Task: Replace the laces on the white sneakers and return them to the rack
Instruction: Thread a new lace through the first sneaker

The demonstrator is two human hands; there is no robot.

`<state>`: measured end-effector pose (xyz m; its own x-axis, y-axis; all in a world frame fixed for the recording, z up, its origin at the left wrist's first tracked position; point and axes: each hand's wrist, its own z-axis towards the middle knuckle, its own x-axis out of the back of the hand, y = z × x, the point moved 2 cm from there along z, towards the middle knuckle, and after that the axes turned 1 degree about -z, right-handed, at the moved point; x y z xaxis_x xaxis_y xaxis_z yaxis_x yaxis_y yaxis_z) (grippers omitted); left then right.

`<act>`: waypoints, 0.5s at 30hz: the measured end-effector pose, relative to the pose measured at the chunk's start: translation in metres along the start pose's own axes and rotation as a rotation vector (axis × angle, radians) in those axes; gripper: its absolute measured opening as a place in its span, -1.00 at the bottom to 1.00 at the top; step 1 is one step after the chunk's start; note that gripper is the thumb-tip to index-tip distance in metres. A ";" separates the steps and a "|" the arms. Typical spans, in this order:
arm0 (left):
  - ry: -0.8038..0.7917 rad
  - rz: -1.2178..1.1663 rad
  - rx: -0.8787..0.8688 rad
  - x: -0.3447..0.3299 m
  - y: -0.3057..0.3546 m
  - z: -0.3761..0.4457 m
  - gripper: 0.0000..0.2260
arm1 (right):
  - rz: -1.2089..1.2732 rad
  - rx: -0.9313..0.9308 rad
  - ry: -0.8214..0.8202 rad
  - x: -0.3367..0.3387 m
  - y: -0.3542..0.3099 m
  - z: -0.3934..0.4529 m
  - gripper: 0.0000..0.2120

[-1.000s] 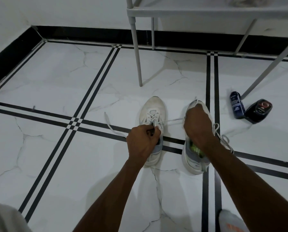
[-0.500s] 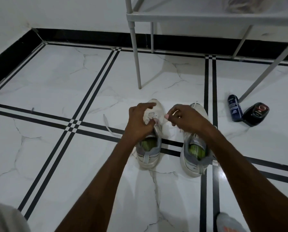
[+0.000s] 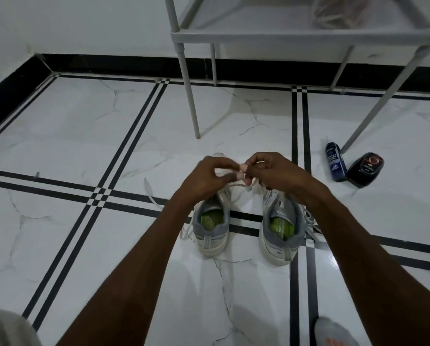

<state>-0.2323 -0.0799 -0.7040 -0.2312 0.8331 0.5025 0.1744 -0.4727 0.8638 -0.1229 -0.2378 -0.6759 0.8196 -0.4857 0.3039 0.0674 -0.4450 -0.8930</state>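
**Two shoes, two hands, one lace**

Two white sneakers sit side by side on the floor (image 3: 59, 136): the left sneaker (image 3: 211, 227) and the right sneaker (image 3: 280, 232). Both heels point at the person. The left hand (image 3: 204, 177) and right hand (image 3: 271, 172) meet just above the shoes, and both pinch one white lace (image 3: 236, 187). Another loose lace (image 3: 150, 193) lies on the floor to the left. Two dark bottles (image 3: 336, 164) lie near one leg of the rack (image 3: 259, 37).

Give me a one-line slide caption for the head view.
Both hands, left hand and right hand, pinch a lace above two white sneakers on the floor, below the rack.
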 end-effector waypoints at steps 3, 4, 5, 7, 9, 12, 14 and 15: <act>0.380 0.158 0.149 0.020 -0.009 0.003 -0.87 | -0.062 0.034 0.032 0.004 -0.005 0.003 -0.73; 0.512 0.228 0.219 0.029 -0.015 0.001 -0.88 | -0.081 0.046 0.038 0.005 -0.006 0.003 -0.73; 0.570 0.266 0.239 0.034 -0.020 -0.002 -0.89 | -0.077 0.051 0.033 0.005 -0.005 0.003 -0.73; 0.395 0.184 0.142 0.033 -0.022 -0.004 -0.64 | -0.023 0.044 0.011 0.002 -0.006 0.005 -0.73; 0.103 -0.004 0.052 0.019 -0.010 -0.005 -0.52 | -0.001 0.047 0.015 -0.003 -0.008 0.008 -0.75; 0.004 -0.057 -0.012 0.006 -0.004 -0.003 -0.82 | -0.026 0.063 0.037 -0.008 -0.010 0.013 -0.77; 0.178 0.003 0.015 0.013 -0.012 -0.002 -0.89 | -0.031 0.065 0.027 -0.008 -0.008 0.014 -0.78; 0.280 0.036 0.053 0.019 -0.019 -0.003 -0.88 | -0.044 0.067 0.025 -0.008 -0.006 0.013 -0.78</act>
<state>-0.2427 -0.0557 -0.7108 -0.4780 0.7010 0.5293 0.2351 -0.4785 0.8460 -0.1224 -0.2211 -0.6769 0.8003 -0.4860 0.3513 0.1418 -0.4159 -0.8983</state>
